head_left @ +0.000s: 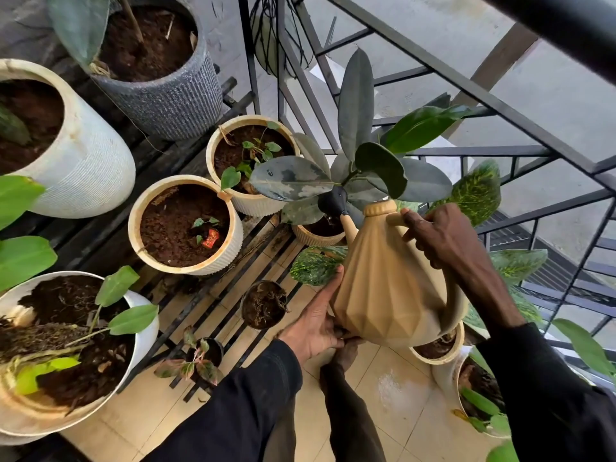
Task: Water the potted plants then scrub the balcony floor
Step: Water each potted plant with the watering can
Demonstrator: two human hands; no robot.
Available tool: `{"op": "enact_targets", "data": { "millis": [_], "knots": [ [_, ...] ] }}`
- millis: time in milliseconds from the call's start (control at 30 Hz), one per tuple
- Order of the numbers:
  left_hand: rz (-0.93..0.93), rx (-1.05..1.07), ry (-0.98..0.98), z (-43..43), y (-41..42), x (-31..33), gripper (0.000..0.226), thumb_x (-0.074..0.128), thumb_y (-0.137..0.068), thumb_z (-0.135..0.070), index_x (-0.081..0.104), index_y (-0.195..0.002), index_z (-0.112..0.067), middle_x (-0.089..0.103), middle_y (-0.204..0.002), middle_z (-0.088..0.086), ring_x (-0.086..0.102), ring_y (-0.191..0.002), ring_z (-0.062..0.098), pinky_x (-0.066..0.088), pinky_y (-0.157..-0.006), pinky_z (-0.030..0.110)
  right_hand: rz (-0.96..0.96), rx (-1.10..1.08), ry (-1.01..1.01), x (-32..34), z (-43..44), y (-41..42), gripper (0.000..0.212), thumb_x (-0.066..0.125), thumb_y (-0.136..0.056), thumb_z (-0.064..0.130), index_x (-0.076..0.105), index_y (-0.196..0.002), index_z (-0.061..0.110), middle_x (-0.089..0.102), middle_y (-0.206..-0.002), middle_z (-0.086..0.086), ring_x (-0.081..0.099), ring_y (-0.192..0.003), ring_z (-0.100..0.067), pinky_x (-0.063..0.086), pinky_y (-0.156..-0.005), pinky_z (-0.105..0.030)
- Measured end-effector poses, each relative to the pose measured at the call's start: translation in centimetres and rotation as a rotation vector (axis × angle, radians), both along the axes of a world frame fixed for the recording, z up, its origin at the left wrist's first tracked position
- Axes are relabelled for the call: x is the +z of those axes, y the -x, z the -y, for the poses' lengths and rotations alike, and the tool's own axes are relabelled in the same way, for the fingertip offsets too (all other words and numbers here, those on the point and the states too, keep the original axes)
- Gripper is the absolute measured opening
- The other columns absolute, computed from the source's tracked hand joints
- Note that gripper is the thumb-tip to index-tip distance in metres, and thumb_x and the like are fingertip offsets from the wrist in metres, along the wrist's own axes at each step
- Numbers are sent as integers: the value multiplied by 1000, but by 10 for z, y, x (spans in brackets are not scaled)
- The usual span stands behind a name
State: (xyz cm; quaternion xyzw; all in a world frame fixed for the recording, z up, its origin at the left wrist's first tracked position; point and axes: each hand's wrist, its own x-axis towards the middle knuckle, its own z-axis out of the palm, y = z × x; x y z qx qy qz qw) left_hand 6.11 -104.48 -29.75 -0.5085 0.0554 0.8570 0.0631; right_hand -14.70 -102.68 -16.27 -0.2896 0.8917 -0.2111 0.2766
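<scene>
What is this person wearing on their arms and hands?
Long, plain dark sleeves cover both arms to the wrists: the left sleeve and the right sleeve. The left hand and right hand are bare; no gloves, rings or watch show.

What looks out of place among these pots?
A red wrapper-like scrap lies on the soil in the middle cream pot, beside its seedling; it looks like litter, not plant matter.
</scene>
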Motion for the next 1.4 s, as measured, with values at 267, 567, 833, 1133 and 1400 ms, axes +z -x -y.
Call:
{"op": "enact_targets", "data": {
  "millis": [267, 567, 833, 1133, 1400],
  "knots": [
    [-34, -21, 6, -1, 0, 5, 96, 81, -71, -68, 47, -147, -20, 58, -134, 28, 58, -120, 46, 60, -83, 60, 9, 36, 31, 4, -6, 0, 54, 58, -105, 38, 74, -68, 1, 62, -57, -19, 49, -39, -25, 41, -44, -29],
    [-46, -34, 12, 1, -2, 9, 90, 77, -75, -68, 48, -145, -19, 58, -132, 29, 59, -119, 46, 61, -77, 56, 3, 32, 48, 5, -7, -2, 54, 58, -105, 37, 72, -65, 5, 61, -57, -19, 50, -39, -26, 41, -44, -28],
    [-45, -55, 42, 2, -7, 6, 90, 78, -75, -68, 48, -146, -22, 58, -134, 26, 59, -121, 46, 60, -83, 59, -13, 9, 58, 3, -13, -8, 54, 58, -105, 37, 75, -69, 0, 61, -54, -7, 51, -48, -27, 51, -55, -43],
    [-57, -101, 128, 1, -7, -6, 79, 71, -82, -68, 50, -146, -28, 63, -134, 19, 61, -121, 40, 55, -94, 62, -121, -45, 133, -20, -42, -20, 81, 45, -89, 67, 70, -67, -7, 62, -60, -30, 51, -45, -44, 51, -45, -55],
    [-20, -115, 154, -1, -5, -13, 70, 75, -78, -67, 57, -133, -28, 64, -130, 18, 60, -119, 38, 51, -101, 60, -82, -140, 209, -29, -60, -29, 82, 47, -88, 69, 70, -66, -6, 59, -55, -28, 44, -42, -21, 48, -43, -52]
  ]
}}
